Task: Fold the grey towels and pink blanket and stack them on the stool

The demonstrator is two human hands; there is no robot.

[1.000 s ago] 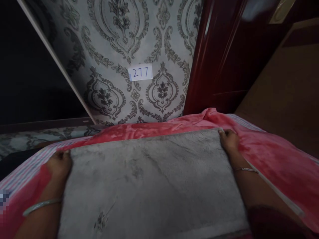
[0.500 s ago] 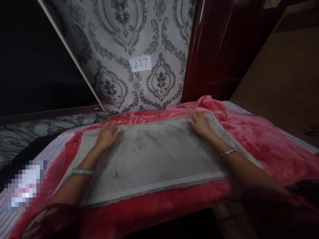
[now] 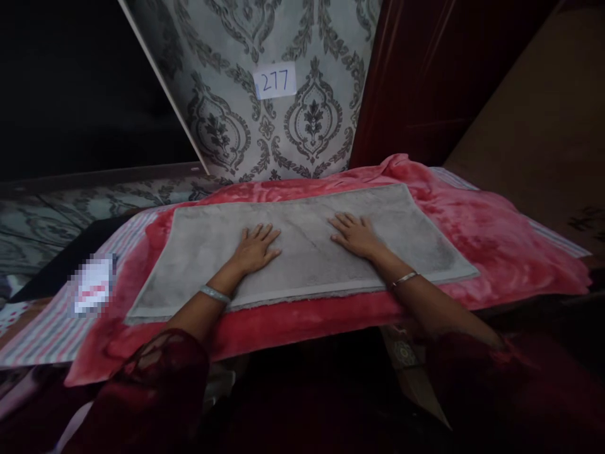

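Note:
A grey towel-like cloth [image 3: 302, 271] lies spread out, long side toward me, with pale hemmed edges and a faint crease near its middle. My left hand [image 3: 255, 248] rests palm down on it, left of centre, fingers spread. To the right of the crease, my right hand [image 3: 353, 234] also lies flat with its fingers apart. Neither hand grips anything. Beneath the cloth is a pink-red plush blanket [image 3: 501, 246], which shows all around it.
A striped cloth [image 3: 51, 328] lies under the blanket. At the back left stands a large dark screen [image 3: 89, 88]. A paper marked 277 [image 3: 275, 81] is on the patterned wall. Dark red furniture [image 3: 416, 82] and a brown cardboard-like panel [image 3: 543, 120] stand at the right.
Both hands have moved inward and nearer me, from the cloth's far edge to its middle, closer together. The cloth looks flat in both frames. The camera view has shifted.

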